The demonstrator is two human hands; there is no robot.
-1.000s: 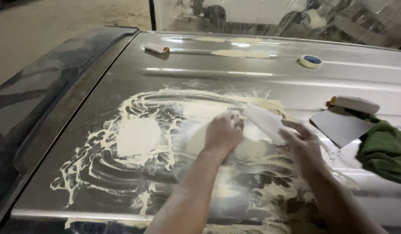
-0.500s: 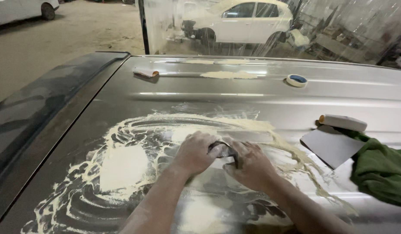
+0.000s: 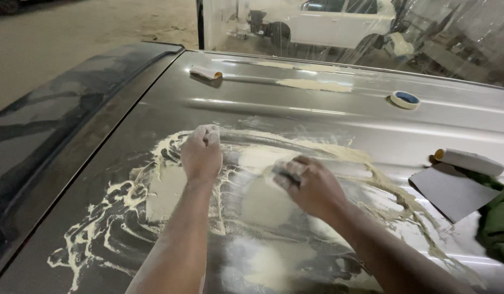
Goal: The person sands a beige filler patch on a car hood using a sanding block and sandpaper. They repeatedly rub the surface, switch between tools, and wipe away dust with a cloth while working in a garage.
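Sanding step — right hand (image 3: 309, 185) pinches a small sanding pad (image 3: 282, 173) at frame centre on the filler patch (image 3: 263, 204); left hand (image 3: 201, 152), fisted, presses the car roof (image 3: 317, 111). Next stroke likely needs even pressure.

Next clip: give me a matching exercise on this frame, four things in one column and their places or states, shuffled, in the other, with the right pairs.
Things:
1. tape roll
2. green cloth
3. right hand
4. left hand

Places or states:
A. fisted, on the smeared panel
B. far right edge
C. far side of the panel, lying flat
D. grips a small dark block

Pairs: 1-C, 2-B, 3-D, 4-A
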